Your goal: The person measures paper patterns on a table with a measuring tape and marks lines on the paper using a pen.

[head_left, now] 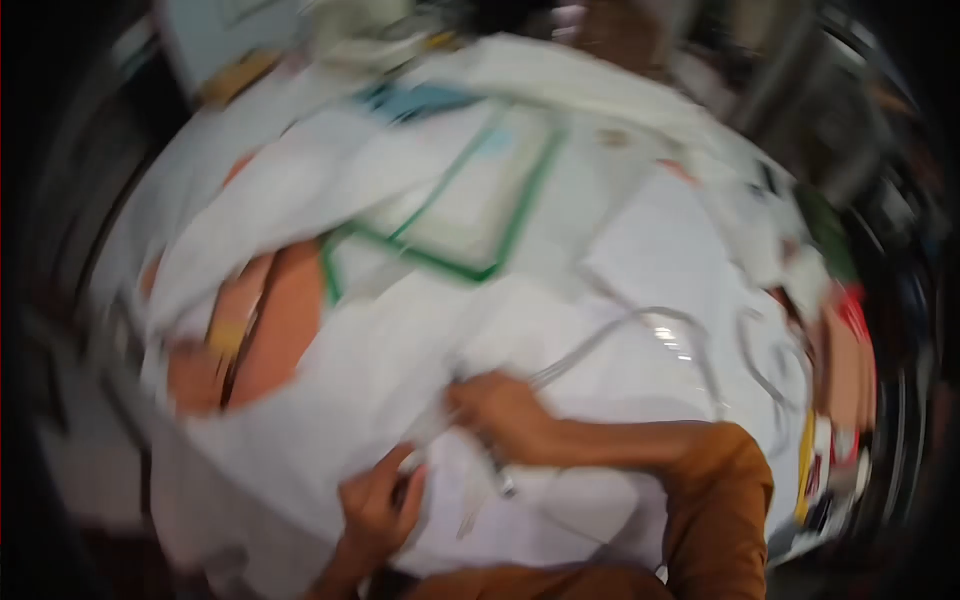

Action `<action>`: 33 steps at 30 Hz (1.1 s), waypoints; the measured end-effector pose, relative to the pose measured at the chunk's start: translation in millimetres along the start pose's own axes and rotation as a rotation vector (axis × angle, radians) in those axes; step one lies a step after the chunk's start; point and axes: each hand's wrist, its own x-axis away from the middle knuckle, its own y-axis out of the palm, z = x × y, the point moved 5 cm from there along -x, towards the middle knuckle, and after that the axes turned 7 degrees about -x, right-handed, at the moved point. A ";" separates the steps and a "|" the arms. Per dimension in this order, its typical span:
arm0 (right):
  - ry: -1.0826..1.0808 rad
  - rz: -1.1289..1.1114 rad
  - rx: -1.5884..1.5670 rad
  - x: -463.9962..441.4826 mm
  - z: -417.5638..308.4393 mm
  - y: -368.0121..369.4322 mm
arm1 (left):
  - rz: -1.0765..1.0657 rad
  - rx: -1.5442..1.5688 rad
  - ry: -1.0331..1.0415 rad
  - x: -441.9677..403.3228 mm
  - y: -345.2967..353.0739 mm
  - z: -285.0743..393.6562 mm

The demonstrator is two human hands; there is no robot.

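My right hand (508,415) is closed around something I cannot make out, over white fabric (380,370) near the middle of the table. A grey cord (600,325) runs from beside it and curves to the right. Below its fingers a small metallic tip (507,486) shows. Lower and to the left, my left hand (383,503) has its thumb and fingers bent around a pale bit, perhaps the fabric's edge. Motion blur hides the details of both grips.
Beyond my hands lies a clear case with green edging (490,270). Orange material (290,320) is at the left and a white sheet (660,240) at the right. A blue item (415,100) lies at the back. Packets (845,370) sit along the right edge.
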 end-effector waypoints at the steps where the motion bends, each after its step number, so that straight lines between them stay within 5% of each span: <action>1: -0.040 0.004 0.056 -2.6 1.3 -9.0 | 0.097 -0.054 0.124 -5.1 -7.7 10.7; 3: -0.070 0.065 0.205 -9.7 -0.2 -24.2 | 0.122 -0.175 0.234 -7.2 -20.2 16.4; 8: 0.000 0.009 0.246 -15.1 -1.4 -40.1 | 0.108 -0.272 0.129 10.0 -23.3 9.9; 22: -0.245 -0.064 0.272 -25.7 -25.3 -8.4 | -0.020 -0.316 -0.023 -6.8 -12.1 -9.3; 27: -0.326 -0.029 0.336 -21.6 -14.4 3.5 | -0.142 -0.345 0.036 -3.1 -12.0 -1.9; 30: -0.419 0.198 0.277 -16.6 -22.8 -2.0 | -0.121 -0.535 0.192 -8.5 -21.3 24.6; 33: -0.467 0.213 0.520 3.6 -20.0 -31.3 | -0.176 -0.497 0.248 -7.5 -8.1 22.1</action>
